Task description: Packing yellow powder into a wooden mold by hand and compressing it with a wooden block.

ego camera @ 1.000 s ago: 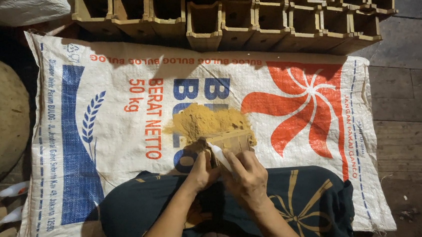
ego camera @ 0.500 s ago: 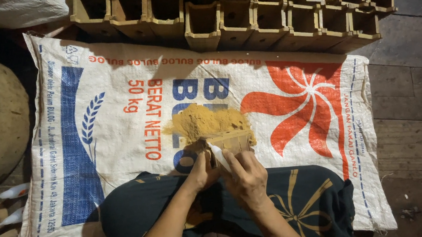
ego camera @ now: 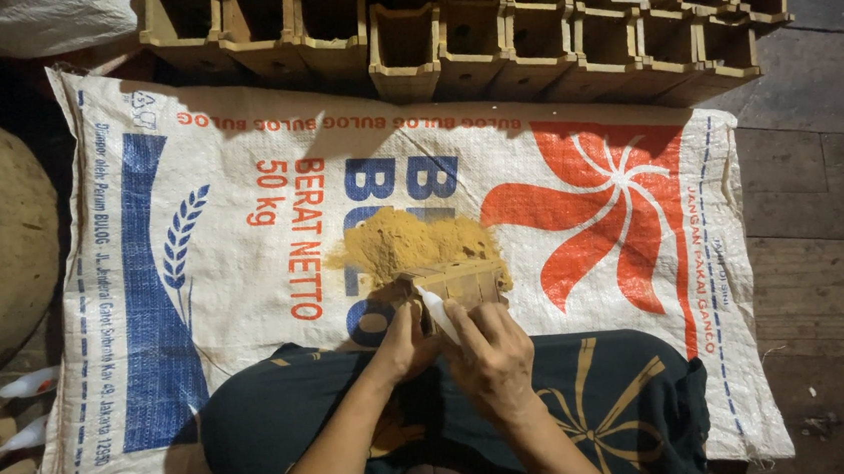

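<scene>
At the lower centre of the frame, the left hand [ego camera: 405, 344] clasps the left end of a small tan wooden box-shaped block [ego camera: 461, 284]. Just right, the right hand [ego camera: 492, 357] pinches a pale flat strip [ego camera: 438, 313] against it. Behind lies a yellow-brown sawdust heap [ego camera: 407, 243] on a white printed woven sack [ego camera: 245, 281].

We see warm, dim light falling on the middle of the white sack [ego camera: 245, 281], dark corners at upper left and lower right, soft shadows under the row of clay blocks [ego camera: 486, 31], no glare, sharp focus, slight bending at the edges.
</scene>
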